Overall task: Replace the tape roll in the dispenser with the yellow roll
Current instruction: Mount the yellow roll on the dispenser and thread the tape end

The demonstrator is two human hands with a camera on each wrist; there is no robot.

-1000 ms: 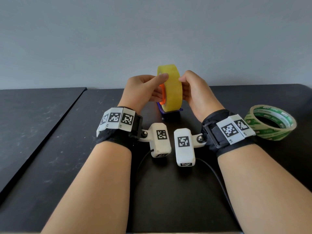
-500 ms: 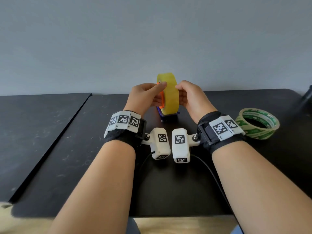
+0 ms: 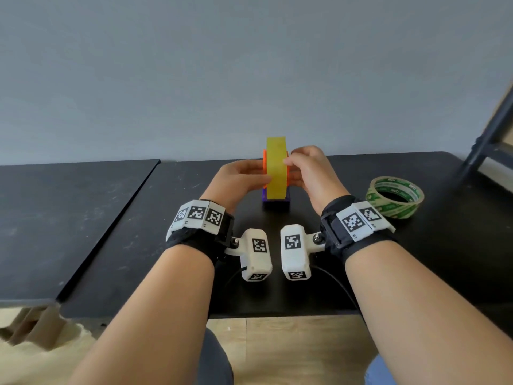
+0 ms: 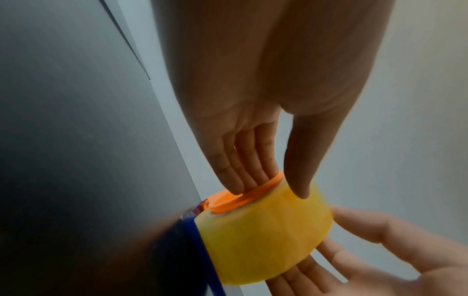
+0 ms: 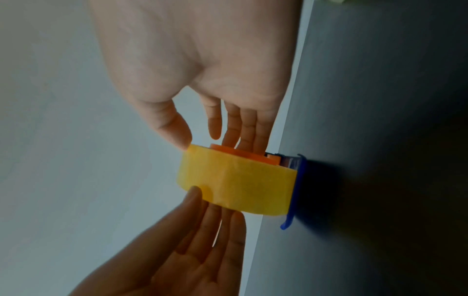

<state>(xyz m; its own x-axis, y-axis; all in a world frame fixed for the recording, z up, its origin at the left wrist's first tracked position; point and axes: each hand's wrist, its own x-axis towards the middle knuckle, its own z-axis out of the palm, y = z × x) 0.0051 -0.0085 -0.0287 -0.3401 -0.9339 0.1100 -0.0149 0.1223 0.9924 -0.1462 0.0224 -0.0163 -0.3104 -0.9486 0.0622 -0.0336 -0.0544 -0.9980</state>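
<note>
The yellow roll (image 3: 276, 168) stands on edge in the purple-blue dispenser (image 3: 276, 202), with an orange hub (image 3: 264, 168) through its core. My left hand (image 3: 241, 176) presses straight fingers (image 4: 243, 170) flat on the hub (image 4: 228, 202), and its thumb lies along the roll's tread (image 4: 266, 236). My right hand (image 3: 308, 170) mirrors it on the other side: its straight fingers (image 5: 250, 130) touch the hub (image 5: 228, 152) and its thumb tip meets the roll's rim (image 5: 238, 184). The dispenser's blue edge (image 5: 296, 190) shows beneath the roll.
A green-and-white tape roll (image 3: 394, 197) lies flat on the black table (image 3: 166, 218) to the right of my right wrist. A second black tabletop (image 3: 55, 218) adjoins on the left. A dark frame leg (image 3: 483, 145) stands at the far right.
The yellow roll with its orange hub has come down from mid-air into the dispenser. Both hands moved down with it and their fingers have straightened. The camera has tilted back.
</note>
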